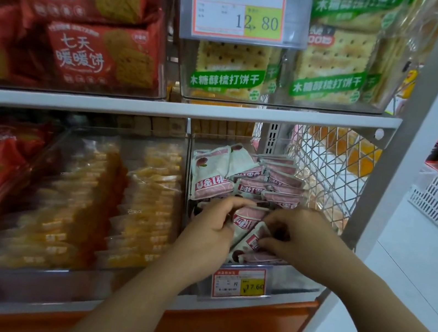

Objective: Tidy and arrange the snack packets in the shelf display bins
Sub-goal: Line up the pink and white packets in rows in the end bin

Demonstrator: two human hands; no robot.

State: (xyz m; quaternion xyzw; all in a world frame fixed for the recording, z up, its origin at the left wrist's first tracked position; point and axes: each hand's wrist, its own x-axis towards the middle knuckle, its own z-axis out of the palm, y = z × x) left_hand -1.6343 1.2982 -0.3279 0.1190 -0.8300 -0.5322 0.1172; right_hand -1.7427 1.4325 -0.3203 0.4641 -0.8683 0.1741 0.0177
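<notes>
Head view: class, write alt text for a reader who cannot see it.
The left hand and right hand pinch pink-and-white packets at the front of a clear shelf bin. Yellow snacks lie left of it.

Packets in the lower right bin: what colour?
Pink and white packets, red lettering; head view shows them best.

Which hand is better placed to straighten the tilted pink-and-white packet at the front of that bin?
Probably the right hand: its fingers pinch the tilted packet, which leans toward it. The left hand is busy gripping the upright packet beside it.
</notes>
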